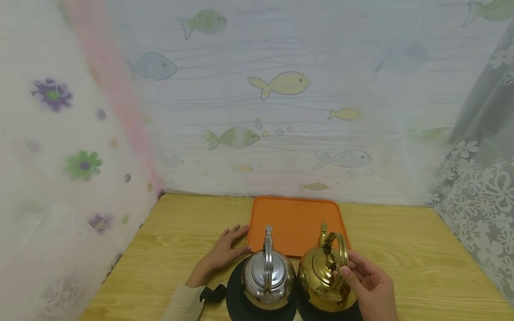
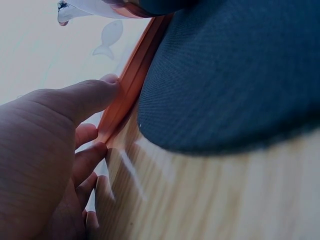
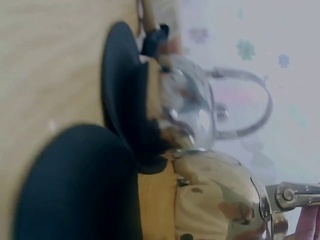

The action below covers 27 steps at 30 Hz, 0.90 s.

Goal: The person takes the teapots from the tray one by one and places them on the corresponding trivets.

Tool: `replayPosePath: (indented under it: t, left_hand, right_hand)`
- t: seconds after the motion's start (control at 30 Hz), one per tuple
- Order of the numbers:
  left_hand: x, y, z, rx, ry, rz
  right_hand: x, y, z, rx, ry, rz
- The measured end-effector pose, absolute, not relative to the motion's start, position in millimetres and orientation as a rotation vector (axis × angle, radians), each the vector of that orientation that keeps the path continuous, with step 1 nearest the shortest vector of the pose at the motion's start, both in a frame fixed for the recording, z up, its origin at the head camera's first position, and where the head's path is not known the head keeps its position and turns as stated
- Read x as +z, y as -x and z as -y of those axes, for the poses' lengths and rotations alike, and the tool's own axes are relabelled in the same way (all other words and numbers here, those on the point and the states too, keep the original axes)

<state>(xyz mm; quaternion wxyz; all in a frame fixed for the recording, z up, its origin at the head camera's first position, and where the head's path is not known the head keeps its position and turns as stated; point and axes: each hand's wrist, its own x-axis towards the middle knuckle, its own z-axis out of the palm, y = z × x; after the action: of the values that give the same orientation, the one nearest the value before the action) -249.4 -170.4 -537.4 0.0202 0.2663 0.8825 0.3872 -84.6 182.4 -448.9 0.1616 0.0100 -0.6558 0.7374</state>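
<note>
A gold kettle (image 1: 321,285) and a silver kettle (image 1: 269,285) stand side by side on dark round mats. My right hand (image 1: 371,285) holds the gold kettle's upright handle (image 1: 342,254), thumb on the near side and fingers behind it. In the right wrist view the gold kettle (image 3: 215,195) shows large, and only fingertips are visible at its handle. My left hand (image 1: 225,252) lies at the near left corner of an orange tray (image 1: 295,225). In the left wrist view, the thumb touches the tray's rim (image 2: 132,75), with the other fingers extended along its outer side.
The tray lies behind the kettles, near the back of the wooden table (image 1: 421,267). The silver kettle's mat (image 2: 230,75) sits close to the left hand. Curtains with fish (image 1: 289,83) and flowers (image 1: 84,165) surround the table. A black strap (image 1: 213,294) is on the left wrist.
</note>
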Motion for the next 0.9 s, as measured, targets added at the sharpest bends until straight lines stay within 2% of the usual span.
replayPosePath:
  t: [0.23, 0.57, 0.9]
  left_hand:
    - [-536.5, 249.5, 171.1, 1.192, -0.815, -2.737]
    - [-531.9, 251.3, 177.2, 1.195, -0.767, -2.751]
    - [-534.2, 250.7, 174.1, 1.198, -0.770, -2.728]
  right_hand:
    - [-464.3, 66.4, -176.9, 2.165, -0.035, 1.789]
    - [-465.8, 64.9, -166.0, 2.183, -0.127, 1.663]
    - [-462.9, 54.6, -169.5, 2.050, 0.043, 1.745]
